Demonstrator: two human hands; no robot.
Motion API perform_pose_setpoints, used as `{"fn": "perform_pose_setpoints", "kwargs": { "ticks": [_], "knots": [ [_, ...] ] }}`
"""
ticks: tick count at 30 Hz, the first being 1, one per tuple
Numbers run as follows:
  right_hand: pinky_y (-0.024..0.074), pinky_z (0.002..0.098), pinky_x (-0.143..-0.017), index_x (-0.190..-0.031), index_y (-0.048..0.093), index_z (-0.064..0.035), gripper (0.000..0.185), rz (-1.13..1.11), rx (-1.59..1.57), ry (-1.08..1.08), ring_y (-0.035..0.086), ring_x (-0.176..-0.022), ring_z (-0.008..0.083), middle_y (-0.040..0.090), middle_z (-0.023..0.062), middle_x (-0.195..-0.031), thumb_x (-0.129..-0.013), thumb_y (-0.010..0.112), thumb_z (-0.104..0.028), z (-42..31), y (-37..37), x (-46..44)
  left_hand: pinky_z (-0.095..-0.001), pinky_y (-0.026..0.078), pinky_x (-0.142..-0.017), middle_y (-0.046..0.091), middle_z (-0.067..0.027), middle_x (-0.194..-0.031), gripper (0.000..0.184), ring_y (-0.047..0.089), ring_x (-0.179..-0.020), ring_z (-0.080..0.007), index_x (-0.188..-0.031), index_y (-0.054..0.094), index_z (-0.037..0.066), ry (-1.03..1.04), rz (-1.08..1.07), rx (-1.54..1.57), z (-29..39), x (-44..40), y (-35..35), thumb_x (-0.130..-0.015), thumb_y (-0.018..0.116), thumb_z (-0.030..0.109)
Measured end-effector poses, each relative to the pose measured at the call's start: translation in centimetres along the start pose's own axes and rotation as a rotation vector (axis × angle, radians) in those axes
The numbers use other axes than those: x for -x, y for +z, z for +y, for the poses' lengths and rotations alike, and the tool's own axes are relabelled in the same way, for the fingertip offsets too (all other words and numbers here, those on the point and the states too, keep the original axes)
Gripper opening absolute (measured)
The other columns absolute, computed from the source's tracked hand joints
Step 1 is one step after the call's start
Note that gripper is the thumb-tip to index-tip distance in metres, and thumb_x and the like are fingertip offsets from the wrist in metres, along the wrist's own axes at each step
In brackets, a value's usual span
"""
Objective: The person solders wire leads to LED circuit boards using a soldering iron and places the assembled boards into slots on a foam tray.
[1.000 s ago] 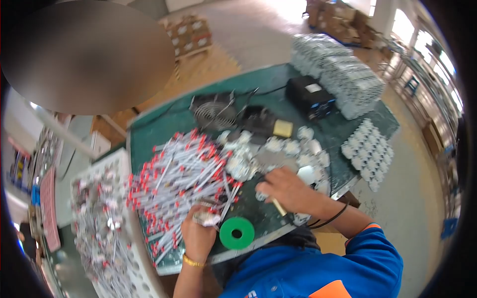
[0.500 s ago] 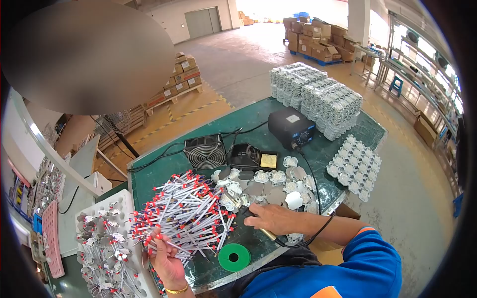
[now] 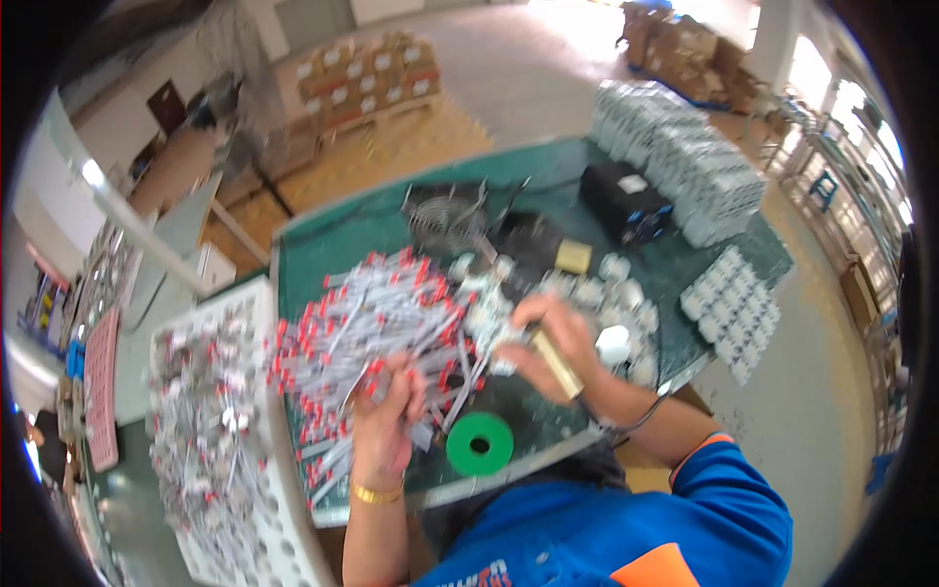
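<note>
My right hand (image 3: 558,342) is closed around the tan handle of a soldering iron (image 3: 556,364), whose cord trails toward my forearm. Over the near side of a pile of white tubes with red ends (image 3: 391,303), my left hand (image 3: 386,411) has its fingers curled around something blurred, perhaps one tube. A green solder spool (image 3: 479,443) lies between my hands near the table edge. Beyond my right hand are round whitish metal pieces (image 3: 613,345), some of them hidden by it.
A black fan (image 3: 445,217), a yellow sponge (image 3: 573,256) and a black power unit (image 3: 626,201) stand farther back. Stacked white parts (image 3: 685,161) and a flat sheet of parts (image 3: 732,311) are right. A white perforated tray (image 3: 284,489) holds wired pieces at left.
The view has tilted and blurred. My left hand has moved right and away from the tray side, still curled. My right hand has lifted with the iron, which now points more upward.
</note>
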State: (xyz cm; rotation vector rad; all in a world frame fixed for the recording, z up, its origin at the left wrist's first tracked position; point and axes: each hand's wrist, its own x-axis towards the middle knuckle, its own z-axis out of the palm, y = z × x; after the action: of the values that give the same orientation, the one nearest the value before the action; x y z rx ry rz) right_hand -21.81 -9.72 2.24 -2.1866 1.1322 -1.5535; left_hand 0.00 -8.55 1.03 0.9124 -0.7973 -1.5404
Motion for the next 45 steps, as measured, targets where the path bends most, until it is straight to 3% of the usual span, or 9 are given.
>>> {"fn": "perform_pose_setpoints", "kwargs": {
  "ticks": [6, 8, 13, 26, 31, 35, 37, 44, 45],
  "knots": [
    [0.0426, 0.0222, -0.049, -0.093, 0.045, -0.0049, 0.022, 0.04, -0.32, 0.404, 0.051, -0.06, 0.008, 0.046, 0.0027, -0.081, -0.083, 0.064, -0.011, -1.7, 1.5, -0.5, -0.0186, 0.035, -0.049, 0.062, -0.0038, -0.079, 0.026, 0.047, -0.057, -0.0052, -0.104, 0.057, 0.001, -0.146, -0.117, 0.017, -1.3, -0.6, 0.5, -0.088, 0.058, 0.021],
    [0.0445, 0.021, -0.046, -0.094, 0.045, -0.0041, 0.021, 0.051, -0.355, 0.366, 0.052, -0.056, 0.0073, 0.047, 0.0031, -0.082, -0.084, 0.062, -0.012, -1.5, 2.4, -0.5, -0.019, 0.034, -0.049, 0.063, -0.0047, -0.078, 0.026, 0.048, -0.057, -0.0058, -0.103, 0.058, 0.001, -0.151, -0.129, 0.021, -1.3, -0.7, 0.8, -0.088, 0.058, 0.022],
    [0.0467, 0.0222, -0.046, -0.094, 0.046, -0.0035, 0.02, 0.027, -0.303, 0.272, 0.055, -0.057, 0.0087, 0.049, 0.0047, -0.084, -0.084, 0.061, -0.01, -0.9, 3.1, -0.3, -0.0186, 0.036, -0.058, 0.066, -0.0067, -0.086, 0.032, 0.051, -0.066, -0.0068, -0.109, 0.057, 0.003, -0.182, -0.125, -0.005, -1.1, -0.3, 1.1, -0.089, 0.057, 0.027],
    [0.0444, 0.0264, -0.056, -0.092, 0.049, -0.004, 0.019, -0.043, -0.119, 0.122, 0.054, -0.061, 0.0144, 0.054, 0.0077, -0.082, -0.08, 0.064, -0.005, -1.3, 2.5, -0.7, -0.0206, 0.039, -0.054, 0.063, -0.0062, -0.074, 0.021, 0.052, -0.062, -0.0096, -0.101, 0.061, 0.004, -0.158, -0.122, 0.045, -1.8, -0.4, 0.6, -0.087, 0.06, 0.019],
    [0.0432, 0.0274, -0.062, -0.091, 0.049, -0.0046, 0.027, -0.077, -0.101, 0.106, 0.054, -0.068, 0.0179, 0.055, 0.0077, -0.082, -0.072, 0.068, -0.004, -1.0, 2.3, -0.9, -0.0203, 0.043, -0.058, 0.063, -0.0045, -0.079, 0.021, 0.059, -0.071, -0.0113, -0.101, 0.061, 0.004, -0.156, -0.071, -0.004, -1.9, 0.0, 0.6, -0.087, 0.06, 0.019],
    [0.0432, 0.0283, -0.063, -0.092, 0.048, -0.0047, 0.03, -0.076, -0.148, 0.122, 0.054, -0.069, 0.0202, 0.054, 0.0075, -0.082, -0.07, 0.068, -0.004, -1.1, 1.7, -1.4, -0.018, 0.037, -0.054, 0.064, -0.0039, -0.079, 0.022, 0.056, -0.07, -0.0068, -0.102, 0.06, 0.005, -0.155, -0.055, -0.057, -2.1, 0.2, 0.8, -0.088, 0.059, 0.023],
    [0.0435, 0.0295, -0.063, -0.093, 0.048, -0.0049, 0.029, -0.262, -0.152, 0.206, 0.053, -0.067, 0.0213, 0.053, 0.0074, -0.082, -0.071, 0.066, -0.004, -1.5, 0.5, -1.9, -0.019, 0.04, -0.056, 0.065, -0.0039, -0.077, 0.022, 0.055, -0.068, -0.0063, -0.101, 0.062, 0.004, -0.125, -0.064, -0.149, -1.9, 0.2, 0.7, -0.088, 0.059, 0.022],
    [0.042, 0.0321, -0.06, -0.089, 0.048, -0.0043, 0.025, -0.409, -0.144, 0.123, 0.051, -0.063, 0.0299, 0.05, 0.0096, -0.077, -0.07, 0.064, -0.001, -1.1, -0.2, -2.1, -0.0189, 0.04, -0.055, 0.064, -0.0028, -0.074, 0.022, 0.053, -0.066, -0.0053, -0.099, 0.064, 0.003, -0.039, -0.106, -0.282, -1.2, 0.4, 0.7, -0.088, 0.059, 0.022],
    [0.0425, 0.0311, -0.058, -0.091, 0.047, -0.0045, 0.025, -0.368, -0.091, 0.084, 0.054, -0.061, 0.024, 0.051, 0.0083, -0.076, -0.072, 0.064, -0.001, -1.2, -0.2, -2.0, -0.0189, 0.04, -0.055, 0.064, -0.0028, -0.074, 0.022, 0.053, -0.066, -0.0053, -0.099, 0.064, 0.003, -0.037, -0.107, -0.285, -1.2, 0.5, 0.7, -0.088, 0.059, 0.022]
  ]
}}
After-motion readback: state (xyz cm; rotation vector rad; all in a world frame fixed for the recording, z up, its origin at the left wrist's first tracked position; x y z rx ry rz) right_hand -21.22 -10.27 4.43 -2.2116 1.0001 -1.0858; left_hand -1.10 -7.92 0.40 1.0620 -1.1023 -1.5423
